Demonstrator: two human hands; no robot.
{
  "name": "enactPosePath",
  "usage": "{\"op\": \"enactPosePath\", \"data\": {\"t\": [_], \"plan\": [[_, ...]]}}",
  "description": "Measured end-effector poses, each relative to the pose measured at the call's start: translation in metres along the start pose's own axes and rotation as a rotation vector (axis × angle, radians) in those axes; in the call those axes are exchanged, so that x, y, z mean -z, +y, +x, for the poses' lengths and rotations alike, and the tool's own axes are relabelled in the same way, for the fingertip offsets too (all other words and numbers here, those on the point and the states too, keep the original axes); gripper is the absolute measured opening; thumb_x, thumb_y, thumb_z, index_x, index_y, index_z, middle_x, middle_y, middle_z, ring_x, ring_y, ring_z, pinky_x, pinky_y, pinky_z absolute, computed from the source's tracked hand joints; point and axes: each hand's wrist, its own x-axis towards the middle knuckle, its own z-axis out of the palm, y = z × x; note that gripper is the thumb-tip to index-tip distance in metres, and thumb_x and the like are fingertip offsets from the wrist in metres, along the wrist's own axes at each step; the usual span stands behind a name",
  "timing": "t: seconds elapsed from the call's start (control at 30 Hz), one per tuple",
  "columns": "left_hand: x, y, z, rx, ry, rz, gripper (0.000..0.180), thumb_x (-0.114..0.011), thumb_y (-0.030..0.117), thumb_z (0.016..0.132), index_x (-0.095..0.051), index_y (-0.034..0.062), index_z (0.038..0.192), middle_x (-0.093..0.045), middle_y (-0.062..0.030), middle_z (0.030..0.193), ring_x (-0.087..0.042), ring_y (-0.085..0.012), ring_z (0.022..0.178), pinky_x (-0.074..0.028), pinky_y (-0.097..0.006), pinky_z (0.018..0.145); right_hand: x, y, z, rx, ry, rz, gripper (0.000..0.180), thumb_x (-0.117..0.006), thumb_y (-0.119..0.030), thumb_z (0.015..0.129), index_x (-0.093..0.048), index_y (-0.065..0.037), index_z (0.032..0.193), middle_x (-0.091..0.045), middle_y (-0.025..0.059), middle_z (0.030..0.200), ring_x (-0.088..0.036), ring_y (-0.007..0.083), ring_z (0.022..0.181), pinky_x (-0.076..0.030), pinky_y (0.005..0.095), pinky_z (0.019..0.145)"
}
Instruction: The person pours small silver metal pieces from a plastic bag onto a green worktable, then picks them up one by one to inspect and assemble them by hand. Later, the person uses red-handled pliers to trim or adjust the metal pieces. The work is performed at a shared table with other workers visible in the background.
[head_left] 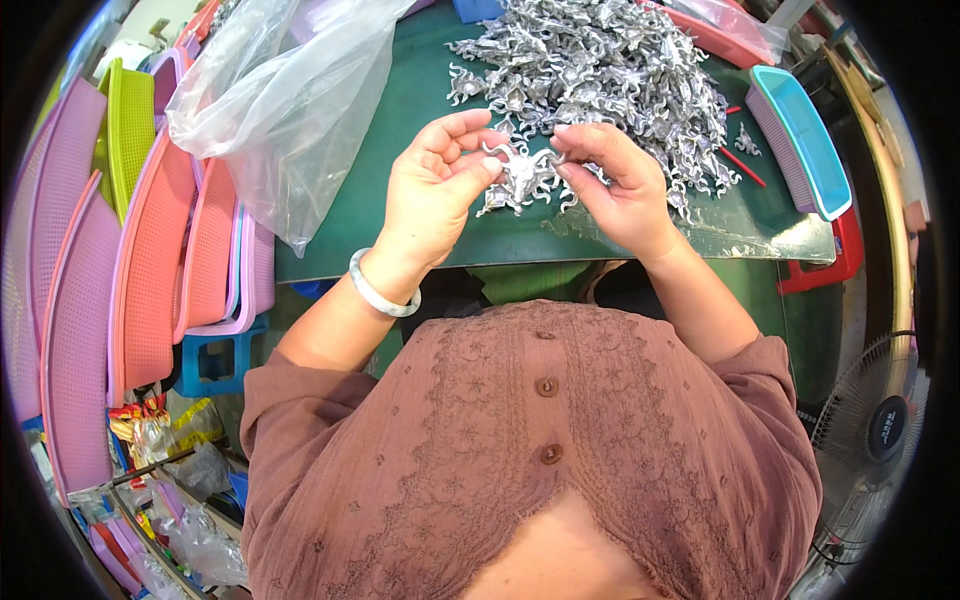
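Between my two hands, above the near edge of the green table [345,225], is a silver metal casting [524,178] with curled, horn-like arms. My left hand [425,190] pinches its left side between thumb and fingers. On the opposite side my right hand [622,185] has thumb and forefinger closed at the curled tip. Just beyond my hands rises a large heap of similar silver castings [610,85], spreading toward the right. A few pieces lie close under my fingers, so the held casting's lower outline is hard to separate from them.
A clear plastic bag [290,120] drapes over the table's left part. Stacked pink, purple and green baskets [150,270] stand left, above a blue stool [222,358]. At right are a turquoise basket [800,140], a red stick [742,167], a red stool [848,255] and a fan [880,430].
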Motion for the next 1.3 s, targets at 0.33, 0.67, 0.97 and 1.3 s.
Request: {"op": "enactPosePath", "data": {"t": [0.33,0.67,0.97,1.3], "plan": [[0.034,0.111,0.042,-0.902,0.127,0.683,0.027,-0.054,-0.008,0.076,-0.054,-0.0024,0.102,-0.060,-0.0081,0.091,-0.059,-0.0112,0.076,-0.047,-0.022,0.069,0.023,0.022,-0.010,-0.065,-0.073,-0.216,0.015,-0.057,0.003,0.072,-0.058,0.001,0.087,-0.058,0.0126,0.083,-0.058,0.0226,0.074,-0.045,0.0274,0.066],[0.118,0.148,0.099,-0.229,0.151,1.897,0.026,-0.054,0.012,0.078,-0.058,0.0057,0.103,-0.061,-0.0143,0.095,-0.059,-0.0241,0.089,-0.045,-0.031,0.079,0.016,0.026,-0.005,0.035,-0.124,-0.220,0.011,-0.058,0.000,0.073,-0.058,-0.001,0.084,-0.059,0.0119,0.082,-0.058,0.0256,0.073,-0.046,0.0301,0.065],[0.090,0.145,0.060,-0.672,0.252,1.833,0.024,-0.055,0.021,0.081,-0.061,0.0051,0.097,-0.062,-0.0125,0.085,-0.060,-0.0226,0.079,-0.045,-0.029,0.070,0.003,0.039,-0.003,0.040,-0.306,-0.512,0.013,-0.058,-0.009,0.073,-0.059,-0.005,0.086,-0.057,0.0078,0.082,-0.054,0.0264,0.081,-0.041,0.0362,0.073],[0.065,-0.020,0.016,-0.075,-0.184,1.398,0.044,-0.066,0.017,0.070,-0.052,0.0054,0.110,-0.048,-0.0127,0.102,-0.053,-0.0254,0.084,-0.044,-0.032,0.072,-0.033,0.048,0.007,0.089,-0.419,-0.571,0.015,-0.059,-0.009,0.071,-0.059,-0.007,0.085,-0.054,0.0058,0.081,-0.052,0.0242,0.082,-0.037,0.0366,0.075]]}}
